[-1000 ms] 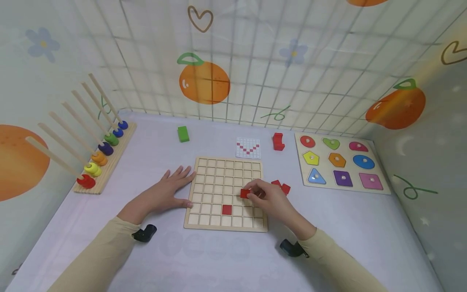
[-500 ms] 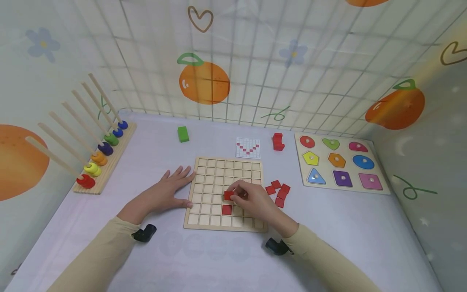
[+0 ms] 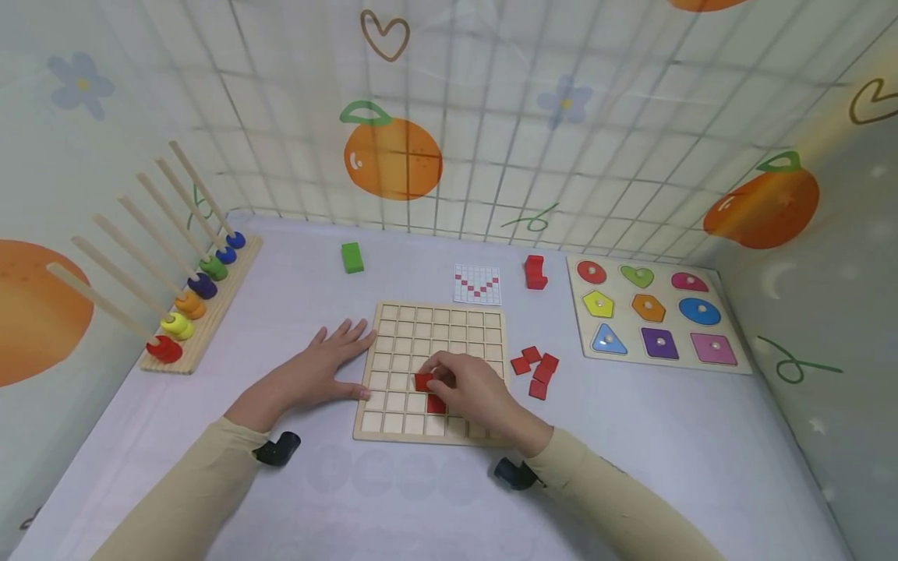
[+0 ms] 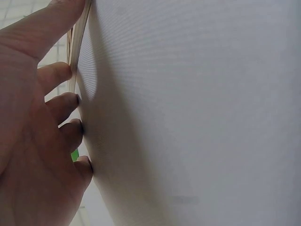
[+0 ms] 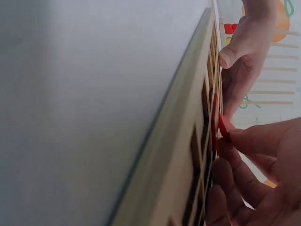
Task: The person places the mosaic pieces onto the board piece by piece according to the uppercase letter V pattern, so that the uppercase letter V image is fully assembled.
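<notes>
Right hand [image 3: 471,386]: thumb and fingertips pinch a red tile [image 3: 424,382]. Against the earlier head views, this tile has travelled leftward across the grid board [image 3: 435,441], from the right of the seated tile [image 3: 436,403] to just above and left of it. The loose tiles [image 3: 539,389], partly hidden by the hand a second ago, now show beside the board's right edge.

Right wrist view: the pinched tile is tilted, close over the board. Contact with a cell cannot be told.

Left hand [image 3: 324,366]: unmoved, fingers spread and holding nothing; thumb and forefinger touch the board's left edge, apparently steadying it.

Meaning for the work: one tile lies in a cell of the second row from the near edge; the second is over the grid but, judging by its tilt, not seated. Its position up and left of the first agrees with the diagonal of red squares on the printed card [image 3: 477,284], which lies just beyond the board's far edge.
</notes>
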A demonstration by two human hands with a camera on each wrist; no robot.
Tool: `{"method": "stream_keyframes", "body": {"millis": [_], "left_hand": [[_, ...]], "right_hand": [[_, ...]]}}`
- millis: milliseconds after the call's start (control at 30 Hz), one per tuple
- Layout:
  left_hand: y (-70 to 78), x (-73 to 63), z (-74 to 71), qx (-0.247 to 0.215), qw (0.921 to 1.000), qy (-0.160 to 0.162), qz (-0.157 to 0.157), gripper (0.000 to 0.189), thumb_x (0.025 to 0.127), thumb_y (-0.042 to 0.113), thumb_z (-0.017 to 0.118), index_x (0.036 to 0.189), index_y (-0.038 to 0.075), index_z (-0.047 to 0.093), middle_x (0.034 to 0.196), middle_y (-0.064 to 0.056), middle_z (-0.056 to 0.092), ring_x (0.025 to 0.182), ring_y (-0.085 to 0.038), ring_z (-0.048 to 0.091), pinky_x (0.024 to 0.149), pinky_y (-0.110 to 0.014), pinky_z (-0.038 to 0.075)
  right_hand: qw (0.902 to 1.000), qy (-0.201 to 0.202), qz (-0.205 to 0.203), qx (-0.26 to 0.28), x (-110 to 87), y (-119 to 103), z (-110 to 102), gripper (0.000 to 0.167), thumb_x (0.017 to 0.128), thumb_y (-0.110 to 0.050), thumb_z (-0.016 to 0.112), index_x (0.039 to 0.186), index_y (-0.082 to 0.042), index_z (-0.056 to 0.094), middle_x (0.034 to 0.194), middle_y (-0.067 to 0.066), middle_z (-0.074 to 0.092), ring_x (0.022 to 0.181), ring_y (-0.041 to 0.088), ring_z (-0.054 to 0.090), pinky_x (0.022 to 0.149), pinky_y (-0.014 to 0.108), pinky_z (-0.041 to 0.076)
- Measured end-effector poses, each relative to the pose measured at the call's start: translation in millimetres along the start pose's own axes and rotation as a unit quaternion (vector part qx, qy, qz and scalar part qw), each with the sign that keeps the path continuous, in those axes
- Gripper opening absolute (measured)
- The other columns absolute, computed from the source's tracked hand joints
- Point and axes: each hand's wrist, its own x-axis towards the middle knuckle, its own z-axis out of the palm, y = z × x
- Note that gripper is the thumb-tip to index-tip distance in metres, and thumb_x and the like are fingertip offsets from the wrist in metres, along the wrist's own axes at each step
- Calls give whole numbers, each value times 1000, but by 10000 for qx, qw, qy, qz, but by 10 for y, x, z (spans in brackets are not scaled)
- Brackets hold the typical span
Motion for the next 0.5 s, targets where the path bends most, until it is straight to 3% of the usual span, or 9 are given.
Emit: {"method": "stream_keyframes", "body": {"millis": [500], "left_hand": [[-23,5,6,-38,10000,-20,18,102,82,55,79,161,12,30,169,-13,15,156,-38,5,125,-59,1]], "right_hand": [[9992,148,-229,-282,42,-67,85,16,93,-20,77,108,-22,71,97,-11,65,85,8,58,74,22,53]]}}
